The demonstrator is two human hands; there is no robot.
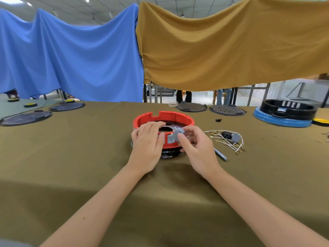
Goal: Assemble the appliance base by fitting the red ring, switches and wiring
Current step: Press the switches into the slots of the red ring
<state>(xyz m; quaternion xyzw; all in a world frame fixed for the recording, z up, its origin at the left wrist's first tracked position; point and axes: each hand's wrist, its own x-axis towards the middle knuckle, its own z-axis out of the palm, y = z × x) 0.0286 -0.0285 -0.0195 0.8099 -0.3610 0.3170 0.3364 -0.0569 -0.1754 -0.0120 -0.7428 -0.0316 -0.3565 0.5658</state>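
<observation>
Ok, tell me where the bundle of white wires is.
The white wires lie on the table right of the red ring, just beyond the right hand.

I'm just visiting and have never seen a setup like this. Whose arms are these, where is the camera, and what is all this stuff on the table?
There is no machine here: a person works with two bare hands. The single picture comes from a wide-angle camera worn on the person's head, looking forward and down, which is why both arms reach in from the bottom.

On the olive table cloth sits a red ring on a dark base. The left hand rests on the ring's near rim. The right hand pinches a small grey switch just above that rim.

To the right lie a bundle of white wires with metal ends, another grey part among them, and a thin grey stick. Farther back lie dark round plates and a black ring on a blue base. Blue and mustard cloths hang behind.
</observation>
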